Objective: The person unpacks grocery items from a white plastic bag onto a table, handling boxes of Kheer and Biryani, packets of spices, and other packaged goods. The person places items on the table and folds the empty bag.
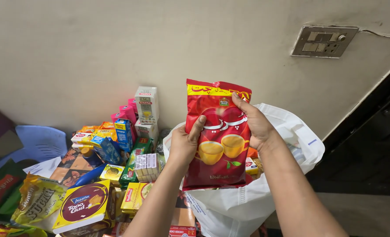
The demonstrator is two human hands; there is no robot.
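Both hands, left (pixel 182 145) and right (pixel 255 125), grip red tea pouch (pixel 219 145) upright over white bag (pixel 256 197).

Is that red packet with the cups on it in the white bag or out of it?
Out. Both hands, left hand and right hand, hold the red packet upright above the open white bag.

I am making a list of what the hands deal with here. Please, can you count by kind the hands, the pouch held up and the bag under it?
Bare hands, left and right: 2
Red glossy plastic pouch with cup pictures: 1
White plastic carrier bag, open: 1
Total: 4
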